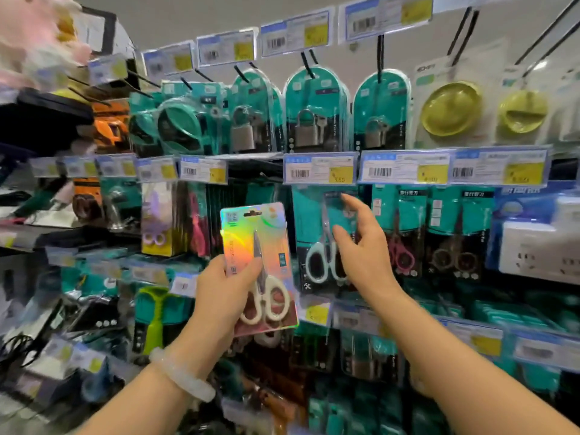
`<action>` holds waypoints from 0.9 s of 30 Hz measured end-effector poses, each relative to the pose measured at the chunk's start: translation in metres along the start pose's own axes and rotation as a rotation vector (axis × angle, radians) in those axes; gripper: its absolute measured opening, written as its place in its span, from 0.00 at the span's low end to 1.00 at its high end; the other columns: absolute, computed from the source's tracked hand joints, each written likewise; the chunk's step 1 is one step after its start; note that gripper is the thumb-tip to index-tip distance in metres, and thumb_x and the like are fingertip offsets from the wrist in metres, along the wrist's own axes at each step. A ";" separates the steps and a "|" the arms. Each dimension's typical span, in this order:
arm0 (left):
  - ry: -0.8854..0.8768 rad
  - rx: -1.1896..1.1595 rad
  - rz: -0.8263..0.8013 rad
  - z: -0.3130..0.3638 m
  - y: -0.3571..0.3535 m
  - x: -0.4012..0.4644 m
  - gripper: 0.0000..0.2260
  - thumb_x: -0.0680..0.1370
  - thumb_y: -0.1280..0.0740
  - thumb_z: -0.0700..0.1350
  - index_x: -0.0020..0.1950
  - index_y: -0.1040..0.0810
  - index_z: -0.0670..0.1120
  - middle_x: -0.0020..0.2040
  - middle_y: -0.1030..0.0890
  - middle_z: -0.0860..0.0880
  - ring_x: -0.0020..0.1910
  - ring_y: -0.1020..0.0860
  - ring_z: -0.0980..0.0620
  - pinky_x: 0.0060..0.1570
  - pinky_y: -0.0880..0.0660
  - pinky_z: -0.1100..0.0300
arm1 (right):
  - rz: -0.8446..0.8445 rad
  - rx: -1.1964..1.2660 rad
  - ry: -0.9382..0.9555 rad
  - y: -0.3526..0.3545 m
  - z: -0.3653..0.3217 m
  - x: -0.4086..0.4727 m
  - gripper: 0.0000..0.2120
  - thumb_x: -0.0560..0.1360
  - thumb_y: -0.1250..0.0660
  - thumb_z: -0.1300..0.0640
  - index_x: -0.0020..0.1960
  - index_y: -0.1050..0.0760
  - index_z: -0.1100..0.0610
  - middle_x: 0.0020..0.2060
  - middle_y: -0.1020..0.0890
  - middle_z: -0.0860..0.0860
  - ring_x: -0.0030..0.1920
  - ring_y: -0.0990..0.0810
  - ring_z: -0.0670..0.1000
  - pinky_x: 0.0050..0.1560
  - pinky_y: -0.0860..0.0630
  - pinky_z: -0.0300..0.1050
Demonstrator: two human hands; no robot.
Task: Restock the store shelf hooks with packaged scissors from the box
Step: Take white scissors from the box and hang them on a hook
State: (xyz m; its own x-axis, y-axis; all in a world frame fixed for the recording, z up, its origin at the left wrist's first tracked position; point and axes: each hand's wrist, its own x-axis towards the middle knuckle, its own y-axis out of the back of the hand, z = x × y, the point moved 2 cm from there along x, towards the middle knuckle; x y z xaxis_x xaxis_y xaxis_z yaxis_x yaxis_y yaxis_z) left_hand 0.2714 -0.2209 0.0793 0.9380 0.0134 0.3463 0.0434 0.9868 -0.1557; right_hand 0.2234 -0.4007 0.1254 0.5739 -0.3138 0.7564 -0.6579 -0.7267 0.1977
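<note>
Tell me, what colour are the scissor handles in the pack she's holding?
White, on the scissors pack in the left hand; head view.

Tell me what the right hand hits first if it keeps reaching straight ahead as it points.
Probably the teal scissors pack hanging just under the price tag. The right hand has open fingers spread in front of it; depth is unclear, so contact may be near.
</note>
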 end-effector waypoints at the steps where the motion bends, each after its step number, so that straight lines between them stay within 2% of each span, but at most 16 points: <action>1: -0.009 -0.002 -0.022 0.001 -0.002 0.005 0.06 0.74 0.29 0.43 0.46 0.23 0.42 0.49 0.18 0.40 0.50 0.20 0.40 0.55 0.25 0.39 | 0.028 0.006 -0.002 0.000 0.000 0.004 0.23 0.78 0.40 0.63 0.71 0.37 0.48 0.62 0.30 0.44 0.40 0.27 0.37 0.42 0.32 0.23; 3: -0.023 0.009 -0.082 0.001 -0.006 0.016 0.08 0.72 0.28 0.46 0.46 0.22 0.43 0.48 0.17 0.41 0.49 0.19 0.40 0.54 0.24 0.38 | 0.073 0.018 -0.035 -0.003 0.000 0.011 0.25 0.79 0.41 0.63 0.73 0.40 0.51 0.63 0.31 0.43 0.50 0.26 0.41 0.43 0.34 0.19; 5: -0.036 0.029 -0.135 0.003 -0.008 0.024 0.06 0.74 0.29 0.45 0.47 0.22 0.44 0.47 0.17 0.42 0.48 0.19 0.41 0.53 0.24 0.39 | 0.101 0.023 -0.068 -0.006 -0.001 0.016 0.25 0.79 0.41 0.64 0.74 0.41 0.52 0.66 0.32 0.43 0.61 0.33 0.33 0.46 0.40 0.12; 7: -0.047 0.031 -0.178 0.003 -0.009 0.031 0.03 0.76 0.31 0.43 0.46 0.22 0.45 0.46 0.18 0.43 0.48 0.20 0.42 0.52 0.24 0.41 | 0.120 0.024 -0.097 -0.011 -0.002 0.016 0.25 0.79 0.42 0.64 0.74 0.42 0.52 0.66 0.34 0.43 0.58 0.35 0.26 0.45 0.41 0.11; 9: -0.062 0.027 -0.214 0.002 -0.009 0.036 0.03 0.76 0.32 0.43 0.46 0.23 0.44 0.46 0.18 0.43 0.48 0.20 0.41 0.51 0.24 0.42 | 0.144 0.006 -0.090 -0.015 -0.004 0.012 0.25 0.79 0.42 0.64 0.74 0.42 0.52 0.67 0.34 0.43 0.60 0.30 0.31 0.47 0.33 0.17; 10: -0.065 0.026 -0.223 0.001 -0.008 0.038 0.04 0.76 0.32 0.43 0.46 0.23 0.44 0.46 0.18 0.42 0.48 0.20 0.41 0.51 0.24 0.41 | 0.151 -0.007 -0.083 -0.018 -0.006 0.010 0.25 0.79 0.42 0.64 0.74 0.42 0.52 0.68 0.35 0.43 0.58 0.29 0.32 0.51 0.31 0.25; 12: -0.063 0.024 -0.234 -0.004 -0.006 0.042 0.04 0.75 0.31 0.43 0.46 0.23 0.43 0.47 0.18 0.42 0.48 0.20 0.40 0.51 0.23 0.40 | 0.152 -0.037 -0.080 -0.022 -0.010 0.007 0.26 0.79 0.42 0.64 0.74 0.42 0.50 0.71 0.36 0.44 0.57 0.31 0.32 0.53 0.31 0.35; 13: -0.058 0.017 -0.238 -0.007 -0.005 0.045 0.04 0.75 0.31 0.43 0.46 0.22 0.43 0.47 0.18 0.41 0.48 0.19 0.40 0.51 0.23 0.40 | 0.160 -0.044 -0.090 -0.024 -0.010 0.007 0.26 0.79 0.42 0.64 0.74 0.42 0.49 0.72 0.36 0.45 0.58 0.31 0.38 0.51 0.30 0.35; 15: -0.047 -0.004 -0.250 -0.009 -0.004 0.048 0.03 0.75 0.31 0.43 0.46 0.22 0.44 0.46 0.17 0.43 0.47 0.19 0.41 0.50 0.22 0.43 | 0.199 -0.056 -0.121 -0.025 -0.007 0.010 0.26 0.79 0.42 0.64 0.74 0.42 0.48 0.71 0.34 0.46 0.45 0.24 0.49 0.35 0.26 0.31; 16: -0.040 -0.019 -0.263 -0.009 -0.003 0.048 0.02 0.75 0.31 0.42 0.46 0.22 0.45 0.46 0.17 0.44 0.47 0.19 0.43 0.50 0.22 0.45 | 0.218 -0.067 -0.141 -0.025 -0.006 0.012 0.27 0.79 0.42 0.64 0.74 0.41 0.47 0.70 0.32 0.47 0.31 0.25 0.50 0.27 0.30 0.31; 17: -0.035 -0.033 -0.274 -0.009 -0.002 0.050 0.01 0.75 0.31 0.42 0.46 0.22 0.46 0.46 0.17 0.45 0.47 0.18 0.44 0.49 0.22 0.46 | 0.229 -0.088 -0.162 -0.024 -0.002 0.015 0.27 0.79 0.42 0.64 0.74 0.41 0.46 0.68 0.31 0.47 0.23 0.32 0.47 0.24 0.32 0.31; 19: -0.024 -0.057 -0.297 -0.008 -0.001 0.051 0.01 0.75 0.32 0.42 0.46 0.22 0.47 0.45 0.17 0.47 0.47 0.18 0.46 0.49 0.22 0.49 | 0.218 -0.165 -0.202 -0.024 0.006 0.024 0.26 0.79 0.42 0.64 0.73 0.41 0.47 0.68 0.30 0.49 0.20 0.37 0.43 0.22 0.35 0.31; 21: -0.007 -0.080 -0.324 -0.008 0.001 0.052 0.02 0.75 0.32 0.41 0.45 0.23 0.48 0.46 0.17 0.47 0.47 0.18 0.46 0.51 0.22 0.47 | 0.186 -0.260 -0.248 -0.024 0.010 0.033 0.27 0.79 0.43 0.64 0.74 0.42 0.46 0.69 0.31 0.50 0.20 0.35 0.43 0.20 0.36 0.30; 23: 0.006 -0.078 -0.363 -0.007 0.001 0.052 0.02 0.75 0.31 0.42 0.45 0.23 0.49 0.47 0.17 0.47 0.48 0.19 0.46 0.54 0.23 0.45 | 0.127 -0.352 -0.318 -0.026 0.011 0.039 0.27 0.80 0.44 0.61 0.75 0.45 0.46 0.69 0.32 0.53 0.26 0.33 0.44 0.23 0.34 0.29; 25: 0.011 -0.073 -0.388 -0.007 0.001 0.052 0.02 0.75 0.31 0.42 0.44 0.23 0.49 0.47 0.17 0.46 0.48 0.19 0.45 0.54 0.23 0.44 | 0.038 -0.486 -0.389 -0.030 0.012 0.039 0.24 0.80 0.43 0.56 0.75 0.44 0.48 0.68 0.34 0.57 0.33 0.30 0.44 0.35 0.31 0.33; 27: 0.011 -0.074 -0.398 -0.007 0.000 0.051 0.03 0.75 0.31 0.42 0.43 0.23 0.49 0.45 0.17 0.47 0.47 0.19 0.45 0.53 0.23 0.45 | 0.038 -0.549 -0.347 -0.033 0.007 0.029 0.21 0.80 0.43 0.53 0.72 0.37 0.54 0.65 0.32 0.58 0.40 0.28 0.46 0.46 0.34 0.34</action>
State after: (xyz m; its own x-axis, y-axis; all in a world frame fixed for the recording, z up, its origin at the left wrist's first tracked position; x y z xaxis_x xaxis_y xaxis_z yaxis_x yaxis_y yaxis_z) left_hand 0.3221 -0.2213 0.0905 0.8466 -0.3693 0.3832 0.4279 0.9005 -0.0775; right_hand 0.2652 -0.3896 0.1368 0.6092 -0.5788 0.5421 -0.7815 -0.3220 0.5344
